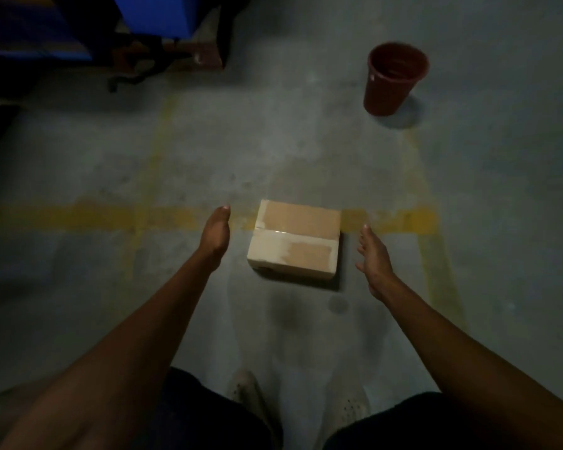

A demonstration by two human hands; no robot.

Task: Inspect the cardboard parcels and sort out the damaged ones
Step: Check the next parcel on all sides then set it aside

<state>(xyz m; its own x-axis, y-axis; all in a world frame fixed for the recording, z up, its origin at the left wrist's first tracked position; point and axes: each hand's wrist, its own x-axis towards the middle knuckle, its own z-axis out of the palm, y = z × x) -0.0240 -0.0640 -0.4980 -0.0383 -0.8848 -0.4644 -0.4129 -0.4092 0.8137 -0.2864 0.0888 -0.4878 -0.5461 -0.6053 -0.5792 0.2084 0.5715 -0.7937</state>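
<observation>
We look down on a grey concrete floor (488,196), scuffed and dimly lit, crossed by worn yellow lines (78,217) that meet at right angles. At the far right a reddish-brown bucket (393,80) stands on the floor, well apart from everything else. In the far left corner we make out a blue block (156,14) above dark clutter that is too shadowed for us to tell what it is. At the near edge we see pale shoes (248,389) and dark shorts (208,414).

The cardboard parcel (294,240) lies flat on the floor in the middle, its far edge over the yellow cross line, a strip of clear tape (291,231) running across its top. It sits between both hands, and we see floor on either side of it, so neither touches it. The left hand (216,233) is just beside the parcel's left side, seen edge-on, its fingers straight and held together. The right hand (372,256) is just beside the right side, palm turned toward the parcel, fingers straight and a little apart. Neither holds anything.
</observation>
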